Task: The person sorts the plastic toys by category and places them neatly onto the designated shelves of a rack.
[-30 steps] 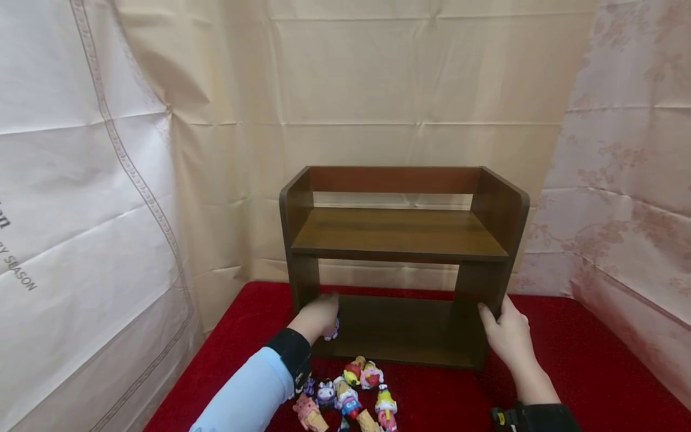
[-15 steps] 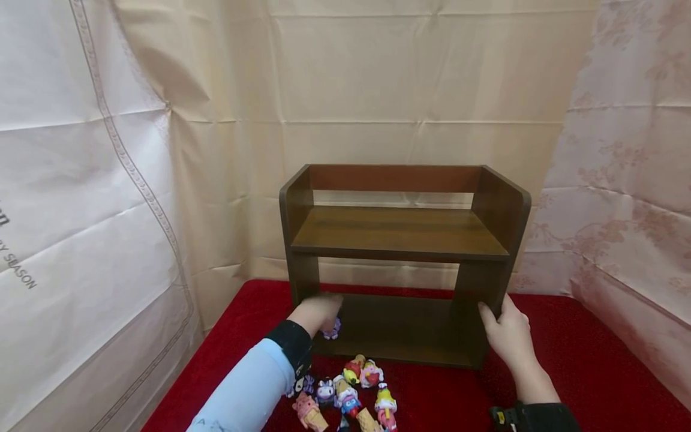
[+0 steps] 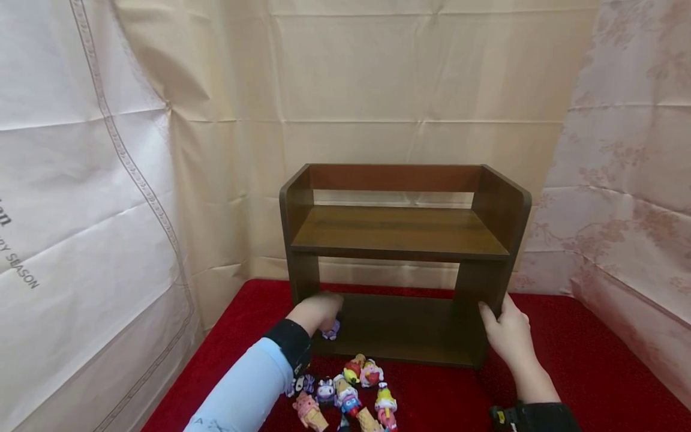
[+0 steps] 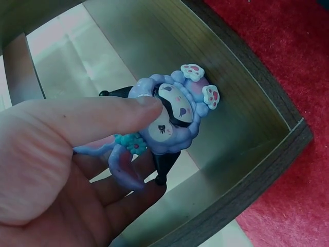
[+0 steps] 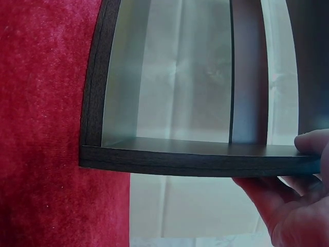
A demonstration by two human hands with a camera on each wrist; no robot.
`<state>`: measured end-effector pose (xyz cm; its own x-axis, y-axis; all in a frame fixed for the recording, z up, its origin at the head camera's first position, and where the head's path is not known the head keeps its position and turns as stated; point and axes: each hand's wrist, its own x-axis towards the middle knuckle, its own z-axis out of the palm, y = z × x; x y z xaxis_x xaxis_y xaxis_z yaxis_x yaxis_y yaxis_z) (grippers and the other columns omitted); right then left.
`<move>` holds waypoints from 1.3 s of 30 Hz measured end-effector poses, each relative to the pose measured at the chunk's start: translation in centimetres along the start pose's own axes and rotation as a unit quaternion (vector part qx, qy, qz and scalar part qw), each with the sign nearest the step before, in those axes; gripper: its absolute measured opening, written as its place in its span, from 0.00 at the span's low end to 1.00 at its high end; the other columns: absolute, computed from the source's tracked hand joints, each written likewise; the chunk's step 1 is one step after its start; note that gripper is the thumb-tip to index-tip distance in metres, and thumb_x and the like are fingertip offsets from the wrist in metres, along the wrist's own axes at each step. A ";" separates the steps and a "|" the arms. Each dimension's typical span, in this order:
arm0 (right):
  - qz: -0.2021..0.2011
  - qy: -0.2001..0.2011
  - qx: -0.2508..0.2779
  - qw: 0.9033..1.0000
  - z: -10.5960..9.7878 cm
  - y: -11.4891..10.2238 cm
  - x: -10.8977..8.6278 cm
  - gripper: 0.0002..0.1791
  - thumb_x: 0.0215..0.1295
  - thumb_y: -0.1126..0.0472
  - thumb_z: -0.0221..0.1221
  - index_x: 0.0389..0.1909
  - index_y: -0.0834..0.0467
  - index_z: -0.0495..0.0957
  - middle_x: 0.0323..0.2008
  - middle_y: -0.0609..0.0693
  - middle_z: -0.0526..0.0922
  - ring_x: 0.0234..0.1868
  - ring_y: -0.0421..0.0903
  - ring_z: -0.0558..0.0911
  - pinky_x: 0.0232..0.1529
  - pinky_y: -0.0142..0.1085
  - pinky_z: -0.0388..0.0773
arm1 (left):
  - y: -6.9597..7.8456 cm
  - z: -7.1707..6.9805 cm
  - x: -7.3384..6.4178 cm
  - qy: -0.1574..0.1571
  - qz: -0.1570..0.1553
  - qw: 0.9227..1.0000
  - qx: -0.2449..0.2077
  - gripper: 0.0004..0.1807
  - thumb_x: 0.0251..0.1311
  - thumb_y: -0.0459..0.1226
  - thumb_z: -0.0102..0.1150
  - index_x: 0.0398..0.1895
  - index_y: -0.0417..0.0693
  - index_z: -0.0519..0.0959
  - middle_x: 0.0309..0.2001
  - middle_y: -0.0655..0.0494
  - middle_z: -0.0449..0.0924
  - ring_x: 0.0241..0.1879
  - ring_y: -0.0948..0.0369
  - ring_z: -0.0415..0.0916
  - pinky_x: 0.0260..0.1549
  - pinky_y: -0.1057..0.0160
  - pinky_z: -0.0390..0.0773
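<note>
My left hand (image 3: 320, 312) pinches a small purple figurine (image 4: 175, 113) between thumb and fingers. The figurine has a white face, black ear tips, a teal flower and white paw feet with pink pads. It is at the left end of the lower board of a dark brown two-tier wooden shelf (image 3: 399, 231); in the left wrist view its feet are close to that board. With the thumb on the inner side and the fingers outside, my right hand (image 3: 510, 333) grips the shelf's right side panel (image 5: 205, 162).
Several small figurines lie in front of the shelf on the red cloth (image 3: 442, 396), among them a pink one with a cone (image 3: 310, 412), a purple-and-white one (image 3: 326, 392) and a yellow-topped one (image 3: 385, 402). Beige sheeting (image 3: 421, 78) hangs behind.
My left hand has shifted slightly with the purple figurine, staying at the lower board's left end. The right hand keeps its grip on the panel, and the shelf stands where it was.
</note>
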<state>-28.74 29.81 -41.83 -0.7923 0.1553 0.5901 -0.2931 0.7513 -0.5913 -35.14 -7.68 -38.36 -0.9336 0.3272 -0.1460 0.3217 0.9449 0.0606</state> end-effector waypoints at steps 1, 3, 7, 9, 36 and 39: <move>-0.002 0.001 0.000 1.000 0.0 0.0 0.0 0.17 0.75 0.61 0.56 0.57 0.67 0.72 0.48 0.74 0.81 0.45 0.72 0.83 0.39 0.64 0.81 | 0.0 0.0 0.0 0.000 0.000 1.000 0.002 0.21 0.60 0.29 0.69 0.57 0.42 0.78 0.46 0.47 0.81 0.38 0.57 0.76 0.45 0.56 0.82; -0.003 0.003 -0.001 1.000 0.0 0.0 0.0 0.17 0.74 0.62 0.56 0.57 0.67 0.72 0.48 0.74 0.82 0.44 0.72 0.83 0.38 0.64 0.81 | 0.0 0.0 -0.1 0.000 -0.001 1.000 0.001 0.21 0.60 0.29 0.69 0.58 0.42 0.78 0.46 0.47 0.81 0.39 0.56 0.76 0.46 0.55 0.82; -0.006 0.005 -0.001 1.000 0.0 0.0 0.0 0.16 0.74 0.62 0.56 0.56 0.67 0.72 0.47 0.74 0.82 0.44 0.72 0.83 0.38 0.64 0.81 | 0.1 -0.1 -0.2 -0.002 -0.002 1.000 0.004 0.21 0.60 0.29 0.68 0.57 0.42 0.79 0.45 0.47 0.81 0.39 0.56 0.76 0.46 0.55 0.82; -0.006 0.005 -0.001 1.000 0.1 -0.1 0.0 0.16 0.74 0.62 0.56 0.56 0.67 0.72 0.47 0.74 0.82 0.44 0.72 0.83 0.38 0.64 0.81 | 0.1 -0.1 -0.2 -0.002 -0.001 1.000 0.006 0.19 0.60 0.29 0.68 0.55 0.42 0.79 0.43 0.48 0.81 0.37 0.57 0.76 0.44 0.56 0.82; 0.000 0.001 0.000 1.000 -0.1 -0.3 -0.1 0.16 0.74 0.62 0.56 0.56 0.68 0.72 0.47 0.74 0.81 0.45 0.71 0.83 0.39 0.64 0.80 | -1.0 -4.0 -3.8 0.091 0.122 0.980 -0.128 0.20 0.59 0.34 0.72 0.54 0.49 0.81 0.52 0.51 0.82 0.46 0.57 0.79 0.47 0.57 0.82; -0.002 0.004 -0.002 1.000 0.0 -0.3 -0.1 0.16 0.74 0.62 0.55 0.55 0.68 0.72 0.47 0.74 0.82 0.44 0.72 0.83 0.38 0.64 0.80 | -1.1 -4.2 -5.0 0.104 0.143 0.975 -0.135 0.20 0.60 0.36 0.72 0.55 0.50 0.80 0.54 0.52 0.82 0.54 0.55 0.79 0.52 0.56 0.81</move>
<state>-28.54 29.60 -41.73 -0.7866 0.1570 0.5971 -0.2942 0.7549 -0.5861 -31.52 -10.36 -33.56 -0.8331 0.5408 0.1159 0.5457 0.7697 0.3312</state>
